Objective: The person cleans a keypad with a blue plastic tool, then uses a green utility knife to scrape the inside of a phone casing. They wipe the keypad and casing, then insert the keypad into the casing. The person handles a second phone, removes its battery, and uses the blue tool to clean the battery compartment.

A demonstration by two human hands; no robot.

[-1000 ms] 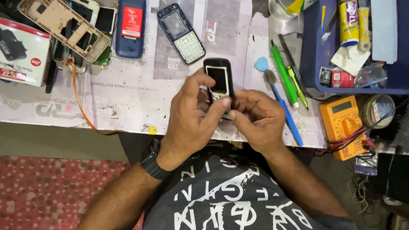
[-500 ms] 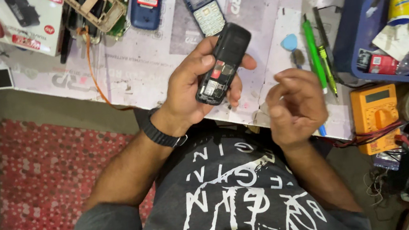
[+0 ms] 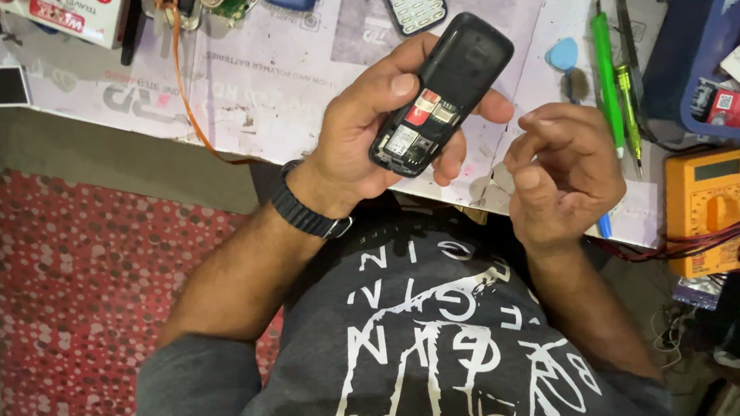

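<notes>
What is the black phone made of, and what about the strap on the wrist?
The phone in the left hand looks like matte black plastic: dull and smooth, with small shiny metal parts showing in its open back. The wrist strap looks like dark rubber or woven fabric; its ribbed surface leaves that open.

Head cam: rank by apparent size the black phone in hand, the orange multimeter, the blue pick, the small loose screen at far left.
1. black phone, though it is held up nearer the camera, so this is unsure
2. orange multimeter, looks close to the phone
3. loose screen
4. blue pick
</notes>
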